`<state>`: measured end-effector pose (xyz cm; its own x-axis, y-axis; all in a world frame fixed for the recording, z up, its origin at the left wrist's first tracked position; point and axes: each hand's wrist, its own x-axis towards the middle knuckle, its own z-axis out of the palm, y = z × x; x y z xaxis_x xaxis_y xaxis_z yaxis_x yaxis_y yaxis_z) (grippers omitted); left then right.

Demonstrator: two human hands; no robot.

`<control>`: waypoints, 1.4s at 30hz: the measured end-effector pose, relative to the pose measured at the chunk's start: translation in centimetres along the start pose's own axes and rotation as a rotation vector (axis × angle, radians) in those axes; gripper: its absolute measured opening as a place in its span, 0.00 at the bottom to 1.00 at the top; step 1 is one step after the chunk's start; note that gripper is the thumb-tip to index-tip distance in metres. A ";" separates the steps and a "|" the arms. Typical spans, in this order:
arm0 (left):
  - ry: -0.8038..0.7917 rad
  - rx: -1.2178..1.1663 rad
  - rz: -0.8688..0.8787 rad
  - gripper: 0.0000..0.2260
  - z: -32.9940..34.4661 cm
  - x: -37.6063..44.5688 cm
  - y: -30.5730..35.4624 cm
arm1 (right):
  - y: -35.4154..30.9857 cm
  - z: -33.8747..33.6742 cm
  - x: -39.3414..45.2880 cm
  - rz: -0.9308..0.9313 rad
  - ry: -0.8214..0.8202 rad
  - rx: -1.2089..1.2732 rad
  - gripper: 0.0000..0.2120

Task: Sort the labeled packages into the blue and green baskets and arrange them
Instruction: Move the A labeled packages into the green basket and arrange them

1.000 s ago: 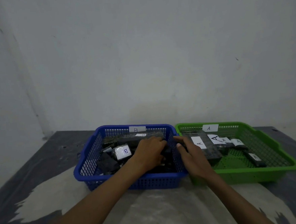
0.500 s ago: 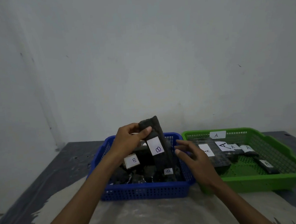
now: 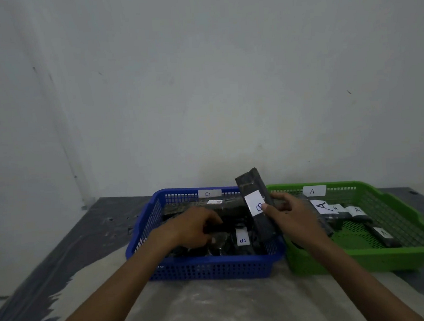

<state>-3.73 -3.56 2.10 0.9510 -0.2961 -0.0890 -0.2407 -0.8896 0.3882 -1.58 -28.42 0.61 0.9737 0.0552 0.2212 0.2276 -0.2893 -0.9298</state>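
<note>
- Background: plain grey-white wall (image 3: pixel 200 86), scuffed; corner seam at left. Dim light.
- Surface: dark table (image 3: pixel 216 308) with a pale worn patch in front of the baskets.
- Green basket (image 3: pixel 363 260), right side, white tag "A" on its far wall. It touches or sits just beside the blue basket; cannot tell which. About 5 dark packages with "A" labels lie flat in it, one nearest the front (image 3: pixel 384 234), the others bunched at its far left. Part of the mesh floor is bare.
- Blue basket (image 3: pixel 213 269), left side, tag "B" on its far wall. Packed with dark packages; one long package lies along the far wall (image 3: pixel 191 207), one small label "B" (image 3: pixel 242 236) faces up near the middle.
- Tall B package (image 3: pixel 255 200): dark, long, stands tilted on end at the right edge of the blue basket, top leaning left, label "B" facing the camera.
- Right hand (image 3: pixel 294 216): thumb on the label face, fingers curled behind; it grips the tall package at mid-height.
- Left hand (image 3: pixel 198 227): down among the blue basket's packages, fingers curled over a dark one; firm grip or mere press, cannot tell.
- Step (judgement): sorting looks done; arranging the B set remains.
- Risks (judgement): 1) the tall package could topple across into the green basket if released while upright; 2) the full basket leaves little room, so forcing it flat may ride it over neighbours and hide their labels.
</note>
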 end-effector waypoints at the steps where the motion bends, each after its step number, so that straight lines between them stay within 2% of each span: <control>1: -0.058 0.065 0.005 0.23 0.4 0.4 0.1 | 0.1 0.0 0.1 -0.004 0.025 -0.023 0.16; 5: -0.189 0.214 -0.014 0.27 1.0 2.4 1.0 | 0.3 0.3 -0.1 0.027 0.079 -0.109 0.19; 9: -0.241 0.324 -0.052 0.26 1.5 3.3 1.5 | 0.5 0.4 -0.8 0.028 0.056 -0.241 0.18; 14: -0.097 0.370 0.027 0.21 1.5 2.7 1.3 | -0.1 0.7 -1.1 -0.014 0.059 -0.303 0.14; 17: 0.013 0.363 0.078 0.27 1.2 1.8 0.6 | -0.4 1.5 -1.1 -0.044 0.071 -0.393 0.14; 21: 0.194 0.230 0.157 0.28 0.6 0.5 -0.2 | -0.2 2.4 -1.5 -0.085 0.009 -0.542 0.09; 28: 0.407 -0.351 0.163 0.25 -0.1 -1.5 -2.1 | -0.1 2.8 -1.5 -0.096 -0.106 -0.661 0.12; 30: 0.415 -0.548 0.148 0.24 -0.5 -1.8 -2.4 | -0.9 2.4 -1.3 -0.115 -0.072 -0.559 0.12; 32: 0.395 -0.777 0.160 0.23 -0.8 -2.0 -2.5 | -2.4 2.2 -1.3 -0.056 -0.092 -0.318 0.10; 35: 0.316 -1.029 0.201 0.25 -0.9 -2.3 -2.3 | -4.3 2.5 -1.8 0.177 -0.316 0.075 0.10; 38: 0.225 -1.144 0.241 0.26 -0.8 -2.5 -2.0 | -4.9 3.2 -2.3 0.304 -0.466 0.335 0.13; 42: 0.175 -1.106 0.257 0.25 -0.5 -2.9 -1.5 | -4.6 3.6 -2.3 0.275 -0.485 0.495 0.16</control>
<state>-6.02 -1.18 2.23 0.9332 -0.2951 0.2051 -0.2121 0.0085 0.9772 -4.84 -23.74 3.26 0.8664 0.4917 -0.0872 -0.1579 0.1042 -0.9819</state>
